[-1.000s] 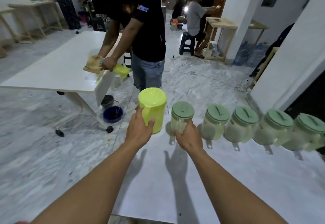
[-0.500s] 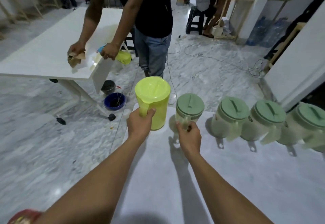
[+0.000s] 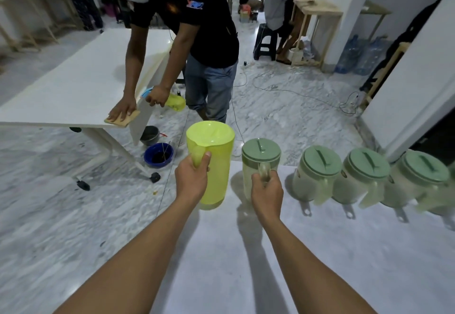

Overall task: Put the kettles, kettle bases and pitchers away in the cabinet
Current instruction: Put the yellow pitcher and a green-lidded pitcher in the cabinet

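A tall yellow-green pitcher (image 3: 216,165) is at the far left corner of the white table (image 3: 320,264). My left hand (image 3: 192,180) grips its handle. Just to its right is a pale pitcher with a green lid (image 3: 258,158), and my right hand (image 3: 267,191) grips that one's handle. Both pitchers look raised slightly off the table top. Three more green-lidded pitchers (image 3: 320,173) (image 3: 362,178) (image 3: 418,183) stand in a row along the far edge to the right. No cabinet, kettle or kettle base is in view.
A person in a black shirt (image 3: 197,30) wipes a second white table (image 3: 73,87) across the marble floor. A blue bowl (image 3: 158,154) and a dark pot (image 3: 150,135) sit on the floor below it. A white wall panel (image 3: 413,87) stands at right.
Both pitchers in my hands have come up and nearer to me, away from the row. The gap between the green-lidded one and the others has widened. The person opposite has shifted the wiping hand.
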`<control>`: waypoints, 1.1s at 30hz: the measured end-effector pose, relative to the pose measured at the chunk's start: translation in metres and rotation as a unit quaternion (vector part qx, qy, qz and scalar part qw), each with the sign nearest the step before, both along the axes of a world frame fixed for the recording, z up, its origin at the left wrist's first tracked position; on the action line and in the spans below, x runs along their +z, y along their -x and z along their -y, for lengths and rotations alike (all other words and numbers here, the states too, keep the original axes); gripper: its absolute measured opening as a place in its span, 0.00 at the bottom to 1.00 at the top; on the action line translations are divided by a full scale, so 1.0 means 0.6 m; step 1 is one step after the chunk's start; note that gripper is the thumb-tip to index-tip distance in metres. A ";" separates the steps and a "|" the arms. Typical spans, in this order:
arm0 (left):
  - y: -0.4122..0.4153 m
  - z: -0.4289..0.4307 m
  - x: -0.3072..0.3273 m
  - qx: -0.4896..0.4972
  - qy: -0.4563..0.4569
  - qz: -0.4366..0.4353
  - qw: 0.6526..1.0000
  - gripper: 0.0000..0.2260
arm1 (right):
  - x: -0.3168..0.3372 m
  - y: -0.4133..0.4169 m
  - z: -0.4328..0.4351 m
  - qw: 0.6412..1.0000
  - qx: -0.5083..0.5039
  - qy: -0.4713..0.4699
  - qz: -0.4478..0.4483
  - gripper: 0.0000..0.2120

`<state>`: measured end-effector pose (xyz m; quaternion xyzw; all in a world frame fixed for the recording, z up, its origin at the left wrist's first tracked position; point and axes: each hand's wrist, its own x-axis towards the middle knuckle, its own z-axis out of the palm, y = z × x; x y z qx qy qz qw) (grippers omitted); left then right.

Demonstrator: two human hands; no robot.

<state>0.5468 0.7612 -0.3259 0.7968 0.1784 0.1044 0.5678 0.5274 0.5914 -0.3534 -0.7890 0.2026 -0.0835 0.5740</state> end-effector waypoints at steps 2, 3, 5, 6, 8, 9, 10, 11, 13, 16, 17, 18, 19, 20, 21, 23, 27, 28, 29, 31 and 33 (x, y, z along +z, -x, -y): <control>0.002 -0.004 0.022 -0.004 0.002 0.018 1.000 0.18 | 0.021 0.001 -0.002 1.000 -0.014 -0.003 0.007 0.06; 0.004 -0.007 0.034 -0.006 0.007 0.027 1.000 0.18 | 0.033 0.002 -0.003 1.000 -0.020 -0.006 0.013 0.06; 0.007 -0.013 0.057 -0.011 0.017 0.037 0.999 0.18 | 0.056 0.010 -0.006 0.999 -0.034 -0.012 0.029 0.08; 0.011 -0.017 0.069 -0.019 0.024 0.045 0.999 0.18 | 0.071 0.019 -0.009 0.998 -0.045 -0.012 0.040 0.09; 0.015 -0.020 0.095 -0.038 0.026 0.065 0.997 0.21 | 0.097 0.033 -0.014 0.996 -0.063 -0.006 0.055 0.11; 0.020 -0.022 0.107 -0.051 0.025 0.076 0.995 0.21 | 0.111 0.043 -0.017 0.995 -0.074 0.001 0.064 0.11; 0.028 -0.027 0.129 -0.071 0.020 0.087 0.993 0.21 | 0.130 0.059 -0.023 0.993 -0.092 0.003 0.074 0.11; 0.031 -0.025 0.143 -0.083 0.016 0.094 0.992 0.20 | 0.143 0.066 -0.023 0.992 -0.101 0.006 0.079 0.11; 0.037 -0.026 0.170 -0.117 0.018 0.111 0.987 0.20 | 0.174 0.092 -0.029 0.988 -0.128 0.015 0.083 0.11; 0.051 -0.019 0.209 -0.166 0.037 0.139 0.976 0.21 | 0.216 0.140 -0.029 0.981 -0.166 0.020 0.100 0.13; 0.054 -0.014 0.216 -0.177 0.039 0.145 0.973 0.21 | 0.228 0.154 -0.026 0.979 -0.175 0.021 0.103 0.13; 0.062 -0.004 0.232 -0.189 0.039 0.146 0.970 0.20 | 0.242 0.171 -0.021 0.976 -0.187 0.024 0.107 0.14; 0.070 0.004 0.246 -0.203 0.037 0.149 0.967 0.19 | 0.257 0.188 -0.017 0.972 -0.201 0.028 0.114 0.14; 0.087 0.016 0.265 -0.224 0.033 0.153 0.962 0.19 | 0.274 0.215 -0.010 0.967 -0.223 0.032 0.121 0.15; 0.097 0.025 0.277 -0.238 0.030 0.156 0.958 0.19 | 0.288 0.236 -0.005 0.962 -0.237 0.035 0.130 0.15; 0.119 0.050 0.300 -0.267 0.036 0.166 0.949 0.20 | 0.320 0.283 0.012 0.951 -0.270 0.048 0.141 0.15; 0.182 0.110 0.357 -0.328 0.056 0.190 0.924 0.20 | 0.376 0.382 0.055 0.926 -0.334 0.079 0.159 0.12; 0.186 0.119 0.364 -0.334 0.057 0.195 0.921 0.20 | 0.386 0.391 0.060 0.923 -0.340 0.087 0.160 0.11; 0.207 0.139 0.378 -0.349 0.061 0.198 0.914 0.20 | 0.399 0.421 0.075 0.914 -0.357 0.099 0.163 0.11; 0.240 0.168 0.397 -0.375 0.075 0.206 0.901 0.20 | 0.418 0.462 0.098 0.901 -0.384 0.111 0.171 0.12; 0.287 0.207 0.415 -0.405 0.085 0.226 0.882 0.20 | 0.439 0.520 0.124 0.880 -0.421 0.117 0.188 0.12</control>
